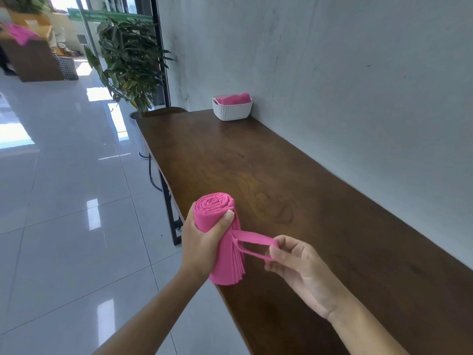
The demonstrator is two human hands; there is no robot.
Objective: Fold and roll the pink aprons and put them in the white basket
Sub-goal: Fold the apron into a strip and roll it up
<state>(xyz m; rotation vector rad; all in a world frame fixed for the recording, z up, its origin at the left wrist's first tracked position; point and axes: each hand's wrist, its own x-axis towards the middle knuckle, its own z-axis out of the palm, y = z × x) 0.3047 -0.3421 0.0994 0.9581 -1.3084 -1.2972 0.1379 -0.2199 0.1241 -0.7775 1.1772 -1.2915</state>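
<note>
A rolled pink apron (216,213) is held upright above the near edge of the dark wooden table (294,190). My left hand (202,239) grips the roll round its middle, thumb across the front. Two pink straps (253,243) run from the roll to my right hand (297,262), which pinches them at their ends and holds them taut. At the table's far end, against the wall, the white basket (232,111) holds another pink apron (235,99).
A grey wall (345,85) runs along the table's right side. A potted plant (130,62) stands past the far end. Glossy white floor tiles (64,201) lie to the left. Far off, pink cloth (19,33) lies on a wooden counter beside a wire basket (67,67).
</note>
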